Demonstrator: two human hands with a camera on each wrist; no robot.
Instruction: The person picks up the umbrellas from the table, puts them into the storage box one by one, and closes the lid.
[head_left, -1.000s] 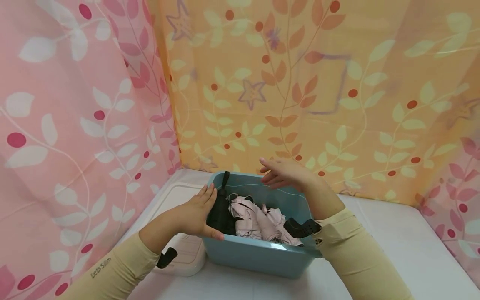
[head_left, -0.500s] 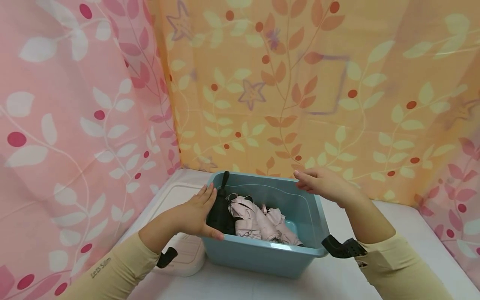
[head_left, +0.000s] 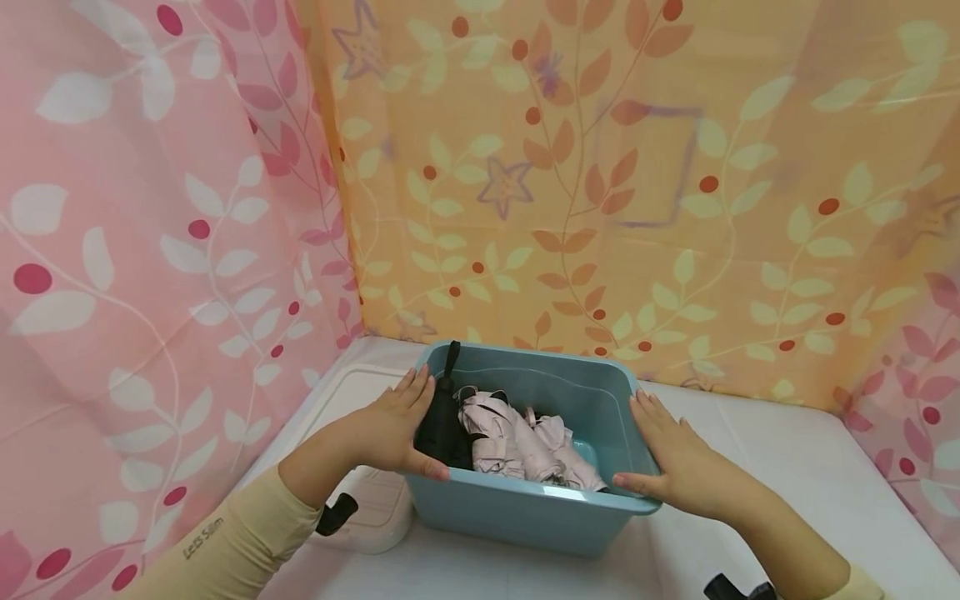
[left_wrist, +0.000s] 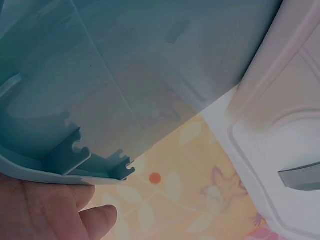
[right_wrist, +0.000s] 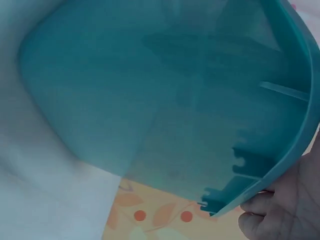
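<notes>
Gripping a blue bin (head_left: 517,508) by its two side rims, the left hand (head_left: 393,429) has its thumb hooked over the near edge and fingers along the outside wall, and the right hand (head_left: 678,462) holds the opposite rim the same way. It sits on a white table (head_left: 795,467), close to the floral curtains (head_left: 600,183). Inside lie a black umbrella (head_left: 442,421) and pale pink umbrellas (head_left: 517,442), folded. A white lid (head_left: 375,508) lies just beside it on the left.

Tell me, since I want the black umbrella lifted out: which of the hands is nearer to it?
Left. The left hand grips the bin rim right beside the black umbrella; the right hand holds the opposite rim.
</notes>
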